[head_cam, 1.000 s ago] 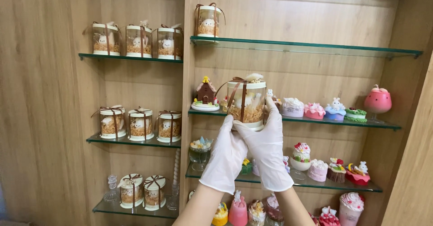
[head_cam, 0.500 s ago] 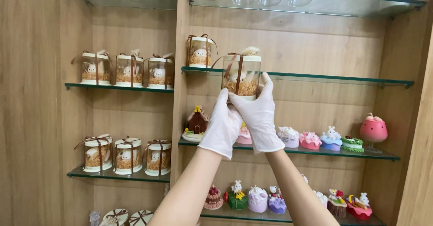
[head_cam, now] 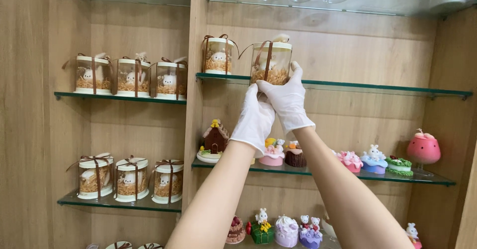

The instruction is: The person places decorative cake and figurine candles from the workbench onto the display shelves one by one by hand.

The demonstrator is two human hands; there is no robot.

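Gloved left hand (head_cam: pixel 254 120) and right hand (head_cam: pixel 286 100) grasp a ribboned clear gift box (head_cam: pixel 271 63) at the glass shelf (head_cam: pixel 377 88).

Glass shelf (head_cam: pixel 377 87) lies bare rightward; a ribboned clear box (head_cam: pixel 217 55) blocks the left

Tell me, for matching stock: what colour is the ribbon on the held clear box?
Brown ribbon, head view.
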